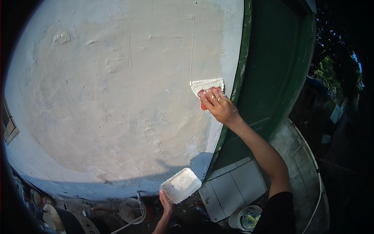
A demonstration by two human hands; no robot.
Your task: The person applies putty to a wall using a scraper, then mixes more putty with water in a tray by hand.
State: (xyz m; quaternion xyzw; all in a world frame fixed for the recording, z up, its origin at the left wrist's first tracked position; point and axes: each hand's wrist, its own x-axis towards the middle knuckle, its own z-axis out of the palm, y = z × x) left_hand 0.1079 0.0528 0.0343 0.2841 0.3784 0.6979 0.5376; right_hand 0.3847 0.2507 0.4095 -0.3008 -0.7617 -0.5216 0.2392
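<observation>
Patched wall (117, 97) at 9 o'clock. Left hand (165, 199) at 7, fingers gripping edge of plastic tray (190, 192) at 6, white putty (182, 183) inside. Red-handled scraper (206, 85) at 1, against wall, blade coated. Right hand (224, 110) at 3, fingers clamped on it. Risks: one-edge grip slipping could spill tray; rightward overshoot could smear green door frame (242, 66) at 2.

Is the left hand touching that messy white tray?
Touching. The head view shows the left hand gripping the white tray at its edge.
</observation>
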